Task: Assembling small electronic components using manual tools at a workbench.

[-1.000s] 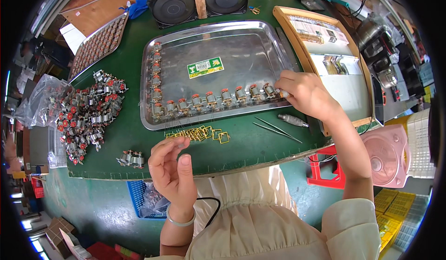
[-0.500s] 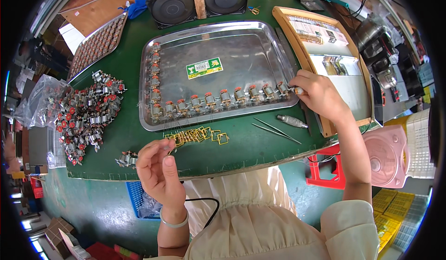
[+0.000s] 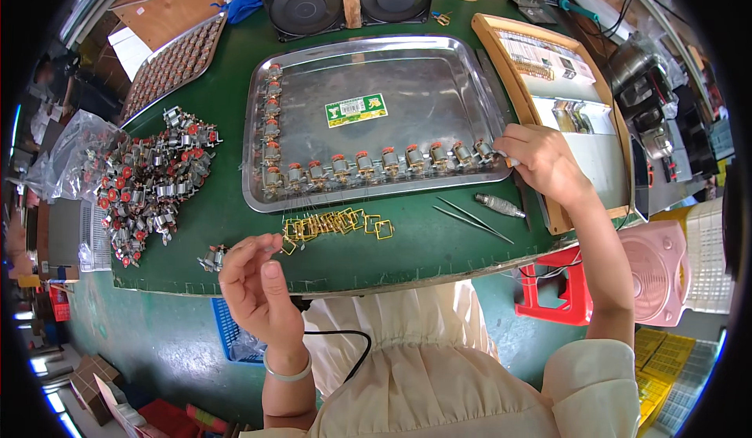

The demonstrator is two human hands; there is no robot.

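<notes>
My right hand (image 3: 542, 162) is closed at the tray's lower right corner. Its fingers pinch a small pale piece with an orange end (image 3: 509, 162), too covered to name, beside the last small motor (image 3: 484, 151) of the row. My left hand (image 3: 262, 285) hangs at the table's near edge, palm up, fingers stretched and thumb apart. Its fingertips come close to a cluster of yellow square wire frames (image 3: 333, 222). Small silvery motors with red parts line the left and near sides of the metal tray (image 3: 423, 70); thin wires run from some toward the frames.
Tweezers (image 3: 474, 224) and a grey cylindrical tool (image 3: 500, 205) lie before the tray. A heap of motors (image 3: 160, 180) and a filled tray (image 3: 174, 66) are at left. Two black fans (image 3: 305, 6) stand behind; a wooden-framed box (image 3: 576, 136) is at right.
My left hand has drawn back slightly leftward from the yellow frames. My right hand stays at the row's end. The whole view has shifted a little.
</notes>
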